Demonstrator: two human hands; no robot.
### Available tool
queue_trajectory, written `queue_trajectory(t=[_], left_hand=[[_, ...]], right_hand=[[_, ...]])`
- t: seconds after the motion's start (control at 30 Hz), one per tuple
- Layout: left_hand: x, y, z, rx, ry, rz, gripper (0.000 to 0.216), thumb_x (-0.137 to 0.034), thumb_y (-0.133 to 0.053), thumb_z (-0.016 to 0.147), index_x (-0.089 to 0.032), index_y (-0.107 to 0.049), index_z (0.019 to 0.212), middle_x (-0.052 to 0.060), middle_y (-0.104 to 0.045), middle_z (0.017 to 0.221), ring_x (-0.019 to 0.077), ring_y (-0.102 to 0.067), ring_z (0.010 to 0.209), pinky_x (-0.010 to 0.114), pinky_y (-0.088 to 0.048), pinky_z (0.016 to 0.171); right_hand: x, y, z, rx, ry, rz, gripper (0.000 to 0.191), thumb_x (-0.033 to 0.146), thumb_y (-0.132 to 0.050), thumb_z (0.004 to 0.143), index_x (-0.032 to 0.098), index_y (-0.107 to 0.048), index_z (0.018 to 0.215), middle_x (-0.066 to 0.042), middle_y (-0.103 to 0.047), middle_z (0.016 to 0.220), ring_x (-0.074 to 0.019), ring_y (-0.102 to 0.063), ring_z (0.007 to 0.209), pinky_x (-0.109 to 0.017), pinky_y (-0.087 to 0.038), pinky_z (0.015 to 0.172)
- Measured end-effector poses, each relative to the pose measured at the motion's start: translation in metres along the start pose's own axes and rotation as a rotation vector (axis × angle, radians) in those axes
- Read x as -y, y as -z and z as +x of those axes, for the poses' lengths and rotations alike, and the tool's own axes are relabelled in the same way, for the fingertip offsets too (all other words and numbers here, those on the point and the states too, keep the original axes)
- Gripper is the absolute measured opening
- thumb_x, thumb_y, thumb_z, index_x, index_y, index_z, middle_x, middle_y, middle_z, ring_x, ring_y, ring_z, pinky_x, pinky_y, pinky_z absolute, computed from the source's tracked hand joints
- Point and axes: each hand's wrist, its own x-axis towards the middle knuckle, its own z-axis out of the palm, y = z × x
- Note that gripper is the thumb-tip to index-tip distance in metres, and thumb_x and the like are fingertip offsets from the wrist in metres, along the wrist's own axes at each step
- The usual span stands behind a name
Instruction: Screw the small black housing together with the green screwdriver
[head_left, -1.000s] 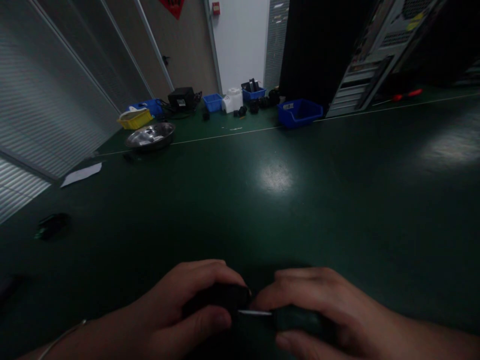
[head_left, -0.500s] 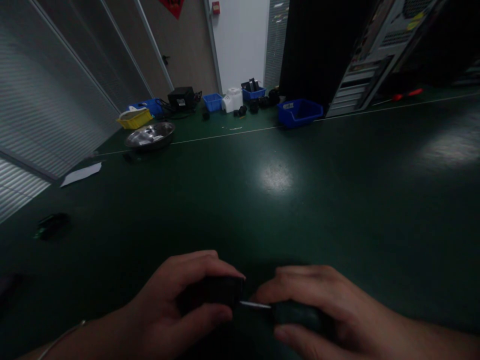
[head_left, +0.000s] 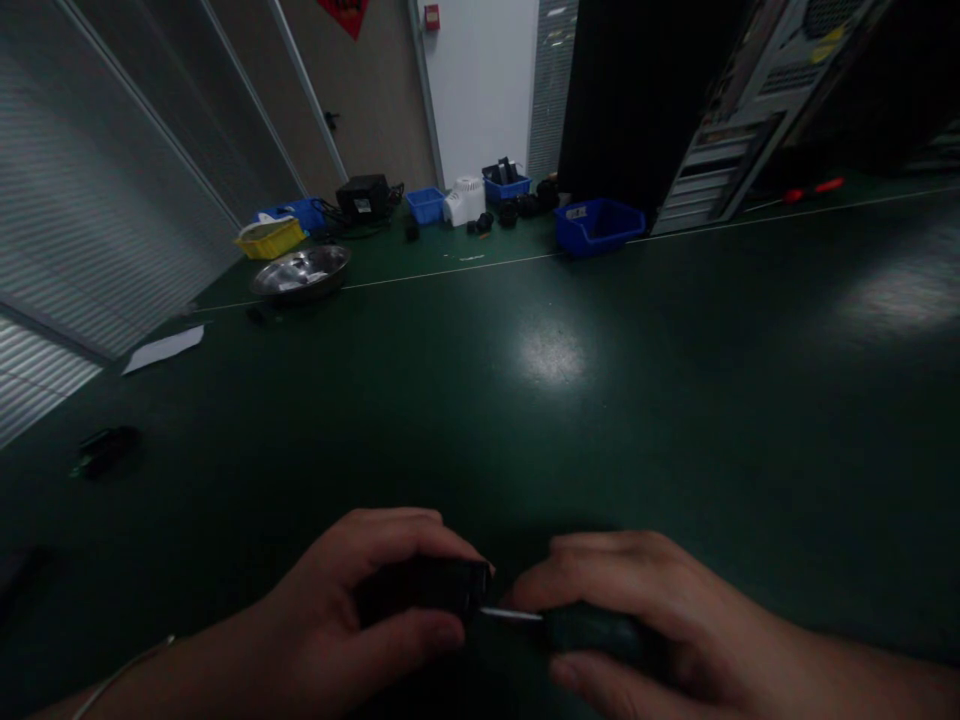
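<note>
1. Plainly, 2 grips are occupied: the left grip [head_left: 330, 600] is closed around 1 black block [head_left: 442, 585], the right grip [head_left: 675, 590] around 1 tool [head_left: 592, 632].
2. The block is at the lower middle, left of the tool, with the tool's tip at its right end; I cannot tell whether the tip goes in.
3. Along the back of the worktop [head_left: 637, 400] are 4 blue bins [head_left: 607, 241], 1 yellow bin [head_left: 276, 243] and 1 bowl [head_left: 300, 289].
4. Fingers cover much of the block and handle; the yellow bin partly hides 1 blue bin, and 1 dark item [head_left: 16, 575] at the left edge is cut off and blurred.
5. The tool pairs a rounded dark handle with a thin, straight metal shaft; the block looks straight-edged, the bowl round and shiny, the worktop smooth and green.
</note>
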Motion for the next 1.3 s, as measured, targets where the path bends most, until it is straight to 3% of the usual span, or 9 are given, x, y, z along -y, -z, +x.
queue_trajectory(t=[0.1, 0.27, 0.43, 0.8, 1.0, 1.3], left_hand=[[-0.005, 0.0, 0.003, 0.064, -0.002, -0.078, 0.018, -0.03, -0.072, 0.082, -0.032, -0.075, 0.1, -0.002, -0.073, 0.085, 0.0168, -0.066, 0.073, 0.02, -0.051, 0.066], [-0.005, 0.002, 0.003, 0.06, 0.031, -0.104, 0.019, -0.032, -0.074, 0.081, -0.032, -0.076, 0.1, -0.002, -0.074, 0.089, 0.0181, -0.067, 0.08, 0.021, -0.052, 0.072], [-0.001, 0.004, 0.004, 0.159, 0.01, -0.132, 0.021, -0.033, -0.072, 0.084, -0.03, -0.074, 0.105, -0.001, -0.073, 0.089, 0.0176, -0.068, 0.078, 0.02, -0.053, 0.068], [0.005, 0.005, 0.002, 0.105, 0.074, -0.182, 0.026, -0.035, -0.078, 0.078, -0.034, -0.077, 0.104, -0.001, -0.075, 0.099, 0.0211, -0.068, 0.093, 0.024, -0.053, 0.082], [0.0, 0.005, 0.006, 0.181, 0.066, -0.274, 0.021, -0.036, -0.075, 0.081, -0.029, -0.077, 0.101, 0.001, -0.074, 0.09, 0.0207, -0.068, 0.083, 0.024, -0.054, 0.072], [-0.002, 0.006, 0.008, 0.216, 0.075, -0.322, 0.021, -0.037, -0.074, 0.081, -0.028, -0.078, 0.1, 0.002, -0.074, 0.09, 0.0207, -0.069, 0.084, 0.024, -0.054, 0.073]], right_hand=[[0.0, 0.0, -0.001, 0.009, 0.018, 0.002, 0.023, 0.015, -0.067, 0.086, 0.026, -0.074, 0.105, -0.004, -0.08, 0.099, -0.0211, -0.074, 0.098, -0.02, -0.059, 0.071], [0.0, 0.001, -0.002, 0.024, 0.01, 0.011, 0.025, 0.013, -0.068, 0.085, 0.026, -0.075, 0.106, -0.003, -0.08, 0.098, -0.0204, -0.074, 0.098, -0.02, -0.058, 0.075], [-0.003, -0.001, -0.002, 0.018, 0.004, 0.017, 0.024, 0.014, -0.067, 0.086, 0.026, -0.075, 0.105, -0.003, -0.08, 0.097, -0.0204, -0.074, 0.098, -0.02, -0.058, 0.073], [-0.002, 0.001, -0.003, 0.017, 0.01, 0.035, 0.027, 0.013, -0.067, 0.086, 0.027, -0.075, 0.108, -0.003, -0.079, 0.097, -0.0198, -0.074, 0.096, -0.021, -0.058, 0.077], [-0.003, -0.001, 0.001, 0.011, 0.0, 0.038, 0.026, 0.015, -0.069, 0.085, 0.028, -0.075, 0.107, -0.002, -0.08, 0.099, -0.0203, -0.074, 0.097, -0.02, -0.058, 0.075], [-0.005, -0.002, -0.002, -0.005, 0.006, 0.063, 0.03, 0.012, -0.07, 0.084, 0.03, -0.075, 0.107, -0.001, -0.079, 0.096, -0.0185, -0.074, 0.093, -0.02, -0.057, 0.079]])
